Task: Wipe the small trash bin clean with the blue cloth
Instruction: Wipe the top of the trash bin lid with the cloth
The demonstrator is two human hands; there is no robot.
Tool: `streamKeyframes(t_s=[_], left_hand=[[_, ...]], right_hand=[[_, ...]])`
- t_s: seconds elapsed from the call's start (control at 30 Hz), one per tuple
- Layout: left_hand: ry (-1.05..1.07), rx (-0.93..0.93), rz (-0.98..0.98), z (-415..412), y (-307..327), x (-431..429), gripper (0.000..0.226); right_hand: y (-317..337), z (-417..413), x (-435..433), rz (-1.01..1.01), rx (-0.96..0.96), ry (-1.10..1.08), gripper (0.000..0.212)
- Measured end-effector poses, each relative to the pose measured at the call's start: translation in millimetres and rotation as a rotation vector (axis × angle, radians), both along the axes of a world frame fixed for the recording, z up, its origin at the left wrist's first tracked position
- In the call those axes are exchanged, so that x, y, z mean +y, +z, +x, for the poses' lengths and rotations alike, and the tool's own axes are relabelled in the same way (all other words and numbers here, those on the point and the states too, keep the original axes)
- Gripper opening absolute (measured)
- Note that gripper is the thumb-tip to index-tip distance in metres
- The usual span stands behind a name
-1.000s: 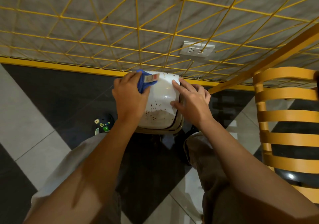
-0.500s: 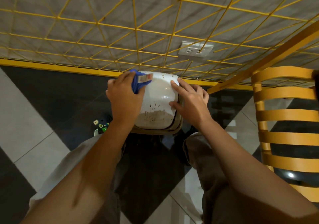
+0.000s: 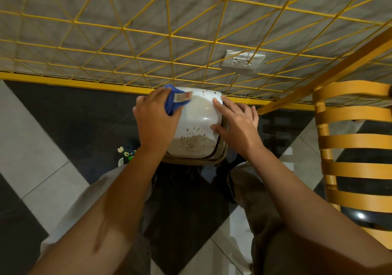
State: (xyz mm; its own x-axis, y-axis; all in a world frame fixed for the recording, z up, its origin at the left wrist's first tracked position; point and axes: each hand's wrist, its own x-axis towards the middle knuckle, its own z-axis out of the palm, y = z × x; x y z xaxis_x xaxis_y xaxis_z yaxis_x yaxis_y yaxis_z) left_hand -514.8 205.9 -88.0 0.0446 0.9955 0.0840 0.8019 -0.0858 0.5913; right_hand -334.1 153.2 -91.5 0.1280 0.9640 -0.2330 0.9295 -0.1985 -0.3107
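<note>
Meanwhile, the left hand (image 3: pixel 156 118) had slid a little further up the white bin (image 3: pixel 196 126) than half a second before, its fingers closed around the bunched blue cloth (image 3: pixel 172 103) and pressing it to the lid's far left corner. The right hand (image 3: pixel 237 123) stayed where it was, fingers spread flat on the bin's right edge, gripping nothing. The bin stood on the dark floor tile (image 3: pixel 74 113) between the person's knees, close against the yellow wire grid (image 3: pixel 169 47). Brown specks were still on the near part of the lid. A yellow slatted chair (image 3: pixel 352 139) stood to the right.
</note>
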Motion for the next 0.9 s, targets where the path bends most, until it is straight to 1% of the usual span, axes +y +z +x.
streamKeyframes(t_s=[0.1,0.17,0.23,0.3,0.37,0.43,0.47,0.5,0.6,0.67,0.73,0.83,0.9], left_hand=[[-0.144,0.030,-0.018,16,1,-12,0.050],[-0.243,0.065,0.028,26,-1,-21,0.052],[-0.254,0.077,0.058,26,-4,-21,0.052],[-0.175,0.057,0.001,18,-5,-14,0.051],[-0.031,0.027,-0.020,5,-7,-6,0.044],[0.101,-0.041,-0.041,-4,-7,-1,0.037],[0.115,-0.060,-0.046,-5,-6,-1,0.036],[0.084,-0.057,-0.048,-4,-5,-4,0.038],[-0.084,-0.016,-0.069,9,-3,-16,0.050],[-0.120,0.005,-0.060,13,-4,-18,0.053],[-0.061,-0.007,-0.054,8,-10,-12,0.051],[0.139,-0.140,-0.056,-7,-14,-3,0.040],[0.227,-0.166,-0.067,-11,-14,-5,0.035]], right_hand=[[-1,0,0,-0.003,0.016,-0.006,0.063],[-1,0,0,-0.002,0.015,-0.006,0.062],[-1,0,0,-0.002,0.010,-0.004,0.062],[-1,1,0,-0.002,0.008,-0.002,0.062],[-1,1,-1,0.006,0.003,0.002,0.063],[-1,0,-1,0.011,0.006,0.000,0.063],[-2,0,-1,0.013,0.008,-0.003,0.063],[-2,0,-1,0.014,0.012,-0.004,0.063],[-1,1,-1,0.006,0.015,-0.009,0.063],[0,1,-1,-0.010,0.005,-0.007,0.063],[0,0,-1,-0.015,0.006,-0.007,0.063],[0,-1,-1,-0.012,0.006,-0.007,0.063],[0,-1,-1,-0.007,0.005,-0.009,0.063]])
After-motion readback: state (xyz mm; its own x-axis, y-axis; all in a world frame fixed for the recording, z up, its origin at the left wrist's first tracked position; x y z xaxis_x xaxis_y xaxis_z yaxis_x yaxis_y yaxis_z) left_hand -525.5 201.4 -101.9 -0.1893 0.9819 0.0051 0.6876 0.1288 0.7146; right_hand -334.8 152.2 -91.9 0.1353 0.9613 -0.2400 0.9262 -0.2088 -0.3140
